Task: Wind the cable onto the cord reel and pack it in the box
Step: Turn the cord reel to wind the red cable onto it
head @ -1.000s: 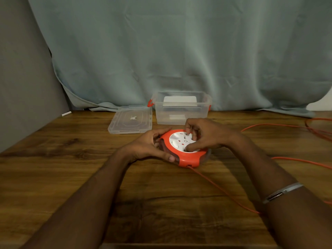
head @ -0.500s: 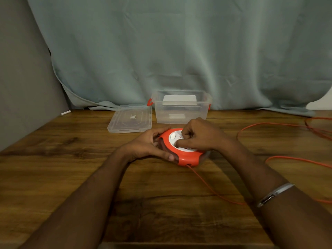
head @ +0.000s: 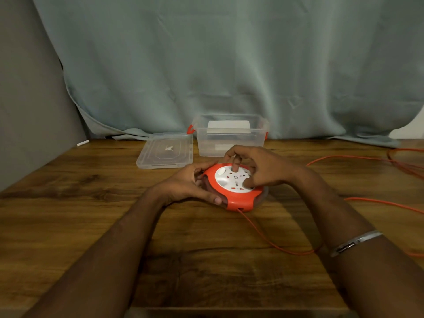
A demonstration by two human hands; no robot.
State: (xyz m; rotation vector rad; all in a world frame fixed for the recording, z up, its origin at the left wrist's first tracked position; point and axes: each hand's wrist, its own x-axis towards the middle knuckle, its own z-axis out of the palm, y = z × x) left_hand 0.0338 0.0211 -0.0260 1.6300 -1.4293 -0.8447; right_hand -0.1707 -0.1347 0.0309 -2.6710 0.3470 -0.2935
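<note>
The cord reel (head: 234, 188) sits flat on the wooden table (head: 91, 203), a round orange housing with a white socket face turned up; there are small marks and red-shuttered sockets on that face, but no brand or wording can be read from here. The left hand (head: 190, 184) cups the reel's left edge, thumb along the near rim and fingers curled round the far side, closed against the housing. The right hand (head: 263, 171) lies over the white face with one finger pressed straight down near its far edge and the thumb planted on the near right part; it presses on the reel rather than wrapping round it. A thin orange cable (head: 270, 242) leaves a port on the near side of the reel, runs toward the person, passes under the right forearm and trails off to the right, where more loops lie on the table. A metal bracelet (head: 355, 243) circles the right forearm. Behind the reel stands the clear plastic box (head: 229, 143), open, with orange latches and a white label whose text cannot be read; its clear lid (head: 165, 150) lies flat just to its left. A pale blue-grey curtain (head: 229, 65) hangs behind the table, with a grey wall (head: 27, 99) at the left.
</note>
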